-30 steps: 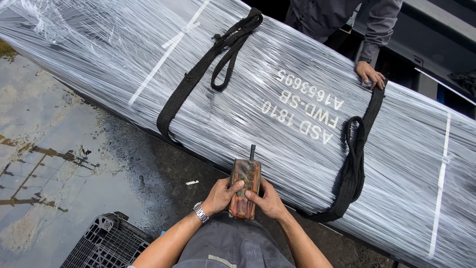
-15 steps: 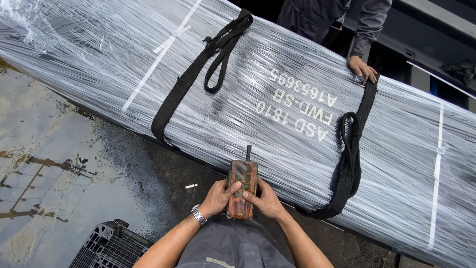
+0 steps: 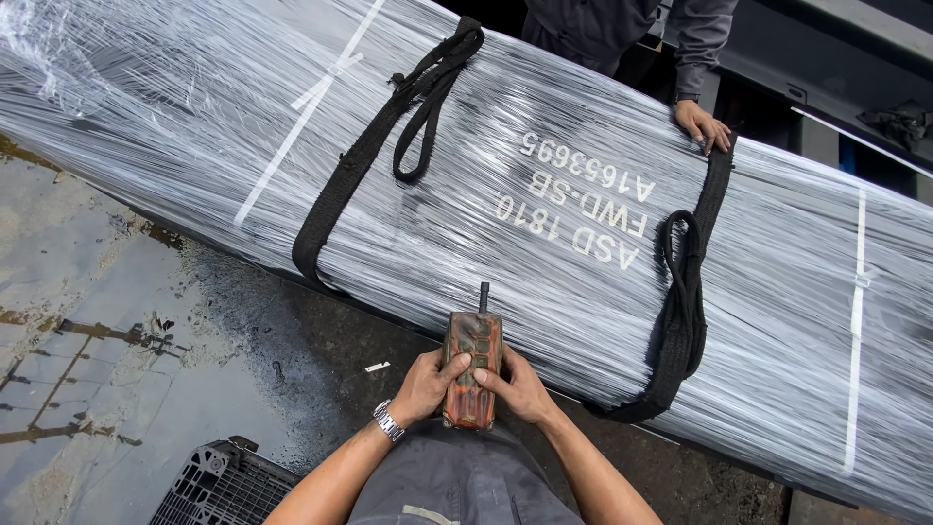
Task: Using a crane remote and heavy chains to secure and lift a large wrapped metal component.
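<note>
Hands, the left hand (image 3: 425, 385) and right hand (image 3: 517, 387), clench a worn remote control (image 3: 471, 369) at 6 o'clock, thumbs on its buttons, facing the wrapped bundle (image 3: 544, 224).

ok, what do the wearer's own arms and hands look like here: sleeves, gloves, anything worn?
Both forearms are bare, with no sleeves in view. The left hand and right hand are gloveless. A silver metal-link wristwatch sits on the left wrist. I see no rings or markings.
</note>
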